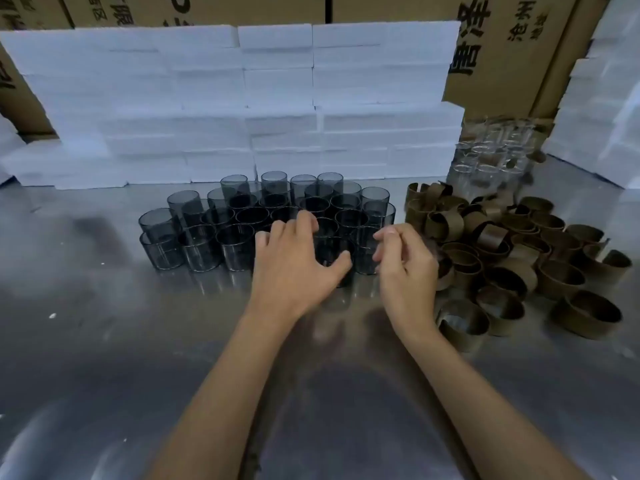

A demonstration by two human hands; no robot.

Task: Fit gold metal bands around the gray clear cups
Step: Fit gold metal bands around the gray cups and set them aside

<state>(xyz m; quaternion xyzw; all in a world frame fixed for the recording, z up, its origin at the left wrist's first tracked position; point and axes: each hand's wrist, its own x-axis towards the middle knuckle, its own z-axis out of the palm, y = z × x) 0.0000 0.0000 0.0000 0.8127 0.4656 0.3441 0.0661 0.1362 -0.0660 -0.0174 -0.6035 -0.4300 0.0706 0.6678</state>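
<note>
Several gray clear cups (239,220) stand packed in rows, some stacked two high, at the middle of the metal table (104,341). My left hand (294,265) reaches over the front row. Its fingers and thumb curl round one gray cup (330,249) at the front right of the cluster. My right hand (405,265) hovers just right of that cup with loosely curled fingers and holds nothing. It sits between the cups and a loose pile of gold metal bands (519,261) lying on the table to the right.
White foam blocks (242,98) are stacked like a wall behind the cups. Uncoloured clear cups (491,157) stand at the back right, behind the bands. Cardboard boxes (512,46) rise at the rear, and more foam (602,116) stands at the far right.
</note>
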